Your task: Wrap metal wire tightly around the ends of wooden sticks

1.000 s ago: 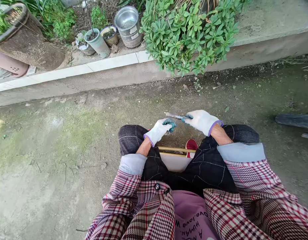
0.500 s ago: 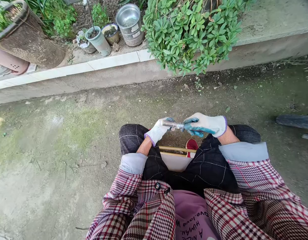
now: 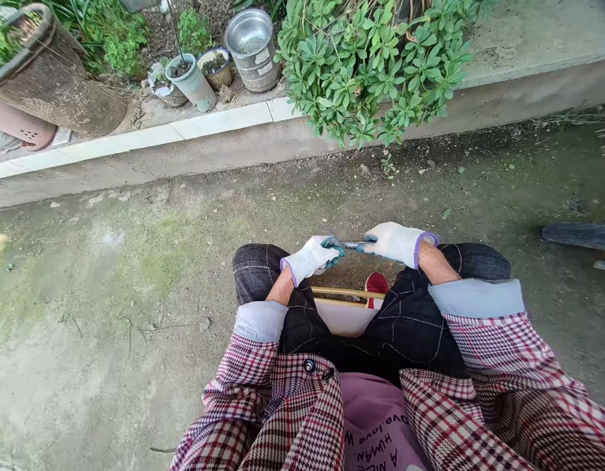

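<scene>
Both hands wear white knit gloves with blue-green palms and purple cuffs. Between them, over the gap between my knees, runs a slim grey metal rod (image 3: pixel 351 245) whose middle looks wound with wire or ribbed. My left hand (image 3: pixel 314 255) is closed around the rod's left end, hiding that part. On the other end, my right hand (image 3: pixel 396 243) is closed with its fingertips pinching the rod. Only a short piece shows between the gloves, so its exact kind is unclear.
Under me is a seat with a yellowish frame bar (image 3: pixel 348 292). Ahead, a tiled ledge (image 3: pixel 224 121) bears a metal pot (image 3: pixel 253 55), a pale green pot (image 3: pixel 194 85), a large brown planter (image 3: pixel 69 91) and a leafy bush (image 3: pixel 365 72). A dark object (image 3: pixel 579 237) lies at right.
My left hand has turned over and wrapped its fingers round the rod's end, which showed before. My right hand has rolled, its back now facing up, still gripping the other end.
</scene>
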### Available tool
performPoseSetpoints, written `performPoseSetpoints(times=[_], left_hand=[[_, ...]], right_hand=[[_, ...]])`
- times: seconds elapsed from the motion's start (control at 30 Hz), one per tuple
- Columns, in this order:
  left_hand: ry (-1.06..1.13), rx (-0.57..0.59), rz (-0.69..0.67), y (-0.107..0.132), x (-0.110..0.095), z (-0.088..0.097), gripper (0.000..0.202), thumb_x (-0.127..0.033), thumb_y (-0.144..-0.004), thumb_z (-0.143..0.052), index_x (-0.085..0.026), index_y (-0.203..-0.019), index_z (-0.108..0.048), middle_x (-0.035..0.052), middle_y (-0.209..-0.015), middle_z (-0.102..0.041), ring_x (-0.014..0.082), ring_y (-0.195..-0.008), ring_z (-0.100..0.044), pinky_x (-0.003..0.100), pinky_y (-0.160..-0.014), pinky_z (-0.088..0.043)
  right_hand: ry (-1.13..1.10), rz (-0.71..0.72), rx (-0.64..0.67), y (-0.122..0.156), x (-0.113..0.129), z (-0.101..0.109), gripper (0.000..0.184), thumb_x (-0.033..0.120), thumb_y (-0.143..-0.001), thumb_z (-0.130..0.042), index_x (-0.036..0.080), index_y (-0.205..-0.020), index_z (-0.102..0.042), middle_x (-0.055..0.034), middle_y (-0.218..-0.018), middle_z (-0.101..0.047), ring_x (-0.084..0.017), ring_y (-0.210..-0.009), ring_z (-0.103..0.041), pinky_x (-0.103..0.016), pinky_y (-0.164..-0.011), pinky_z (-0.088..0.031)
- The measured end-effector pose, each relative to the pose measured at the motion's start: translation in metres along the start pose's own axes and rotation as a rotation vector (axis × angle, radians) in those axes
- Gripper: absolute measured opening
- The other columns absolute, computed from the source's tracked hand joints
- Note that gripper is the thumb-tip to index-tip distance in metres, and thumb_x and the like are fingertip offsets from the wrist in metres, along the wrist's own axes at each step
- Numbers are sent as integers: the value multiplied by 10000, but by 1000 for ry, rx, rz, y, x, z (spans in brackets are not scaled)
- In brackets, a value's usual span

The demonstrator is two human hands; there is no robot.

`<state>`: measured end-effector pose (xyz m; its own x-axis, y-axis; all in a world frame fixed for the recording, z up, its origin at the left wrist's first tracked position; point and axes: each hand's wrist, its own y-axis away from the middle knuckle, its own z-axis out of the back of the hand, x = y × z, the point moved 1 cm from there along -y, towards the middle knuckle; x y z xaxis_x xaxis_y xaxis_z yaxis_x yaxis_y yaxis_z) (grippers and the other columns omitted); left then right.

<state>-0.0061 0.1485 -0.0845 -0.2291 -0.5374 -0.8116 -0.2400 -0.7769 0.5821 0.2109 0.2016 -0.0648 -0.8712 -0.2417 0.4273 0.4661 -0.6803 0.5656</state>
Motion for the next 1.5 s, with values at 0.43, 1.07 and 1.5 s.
performPoseSetpoints(times=[0.43, 1.07, 1.5], left_hand=[[155, 112, -345, -17, 10, 10, 154, -282, -756, -751, -141, -817, -761, 67, -856, -778, 168, -833, -694, 299, -870, -536], [194, -178, -319, -23, 11, -1, 584, -199, -509, -874, -154, -1043, -640, 9, -942, -705, 140, -801, -623, 296, -775, -541], [731, 127, -264, 5, 0, 12, 631, -533, -688, -887, -175, -1154, -659, -93, -633, -476, 64, -433, -362, 232, -392, -276]], right_hand=[[-868, -4, -224, 10, 11, -4, 210, 417, -952, -692, 212, -916, -674, 31, -575, -585, -119, -415, -479, -238, -347, -406], [-1344, -27, -547, 13, 1, 7, 328, 501, -872, -777, 203, -833, -645, 24, -639, -601, -90, -444, -478, -185, -317, -382], [-1323, -51, -553, 14, 1, 9, 381, 570, -871, -761, 208, -883, -642, 15, -683, -593, -101, -475, -473, -219, -361, -362]])
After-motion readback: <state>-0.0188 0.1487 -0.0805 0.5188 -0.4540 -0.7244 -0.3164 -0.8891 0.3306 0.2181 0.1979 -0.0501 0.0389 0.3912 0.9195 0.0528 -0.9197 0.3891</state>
